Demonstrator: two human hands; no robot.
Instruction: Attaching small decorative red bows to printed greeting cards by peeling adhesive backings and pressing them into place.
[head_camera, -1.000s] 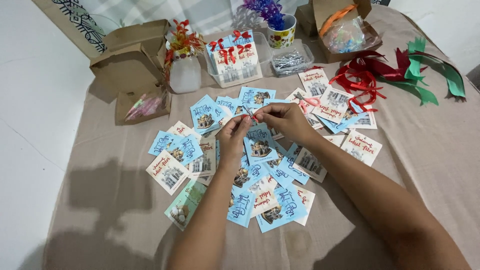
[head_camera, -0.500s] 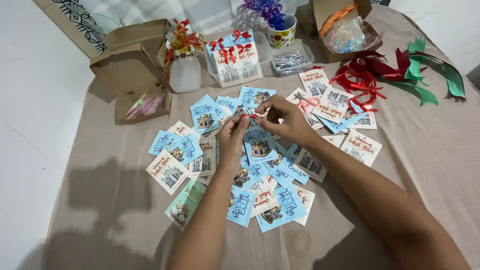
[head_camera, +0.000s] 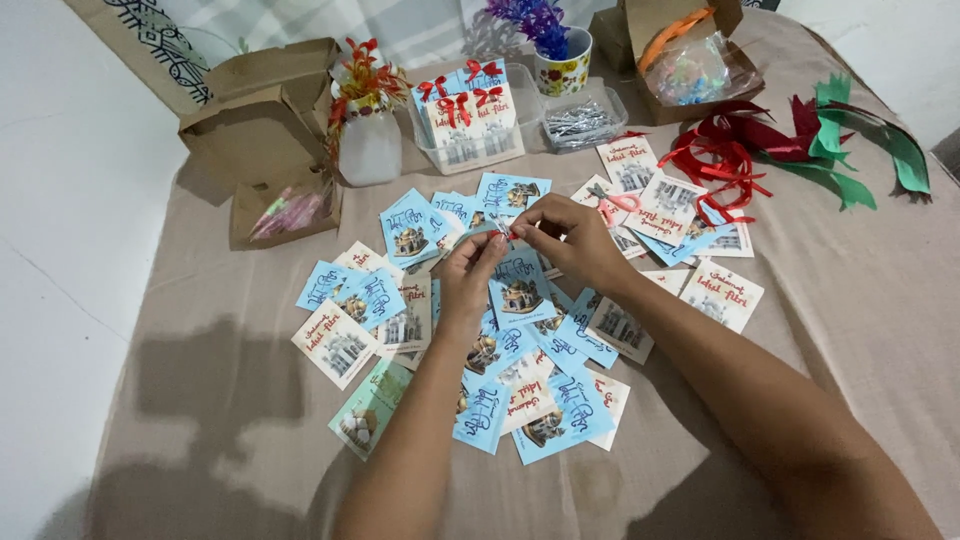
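Note:
My left hand (head_camera: 468, 272) and my right hand (head_camera: 572, 238) meet above the middle of the table, fingertips together on the top edge of a light blue card (head_camera: 521, 285). A small silvery wire tie (head_camera: 500, 224) is pinched between the fingers at that edge. The card hangs below the fingers, printed side up. Under and around both hands lie several loose cards (head_camera: 410, 232), some light blue, some white, each with a small building picture.
Clear tub (head_camera: 528, 100) of finished cards with red bows, small tray of silvery ties (head_camera: 582, 122), white vase (head_camera: 368, 145), open cardboard boxes (head_camera: 262, 110), floral mug (head_camera: 563, 66) at the back. Scissors (head_camera: 612, 199), red ribbons (head_camera: 722, 160) and green ribbons (head_camera: 868, 140) lie right.
Both hands have stayed at the same spot over the card pile; the fingers have shifted slightly on the blue card's top edge.

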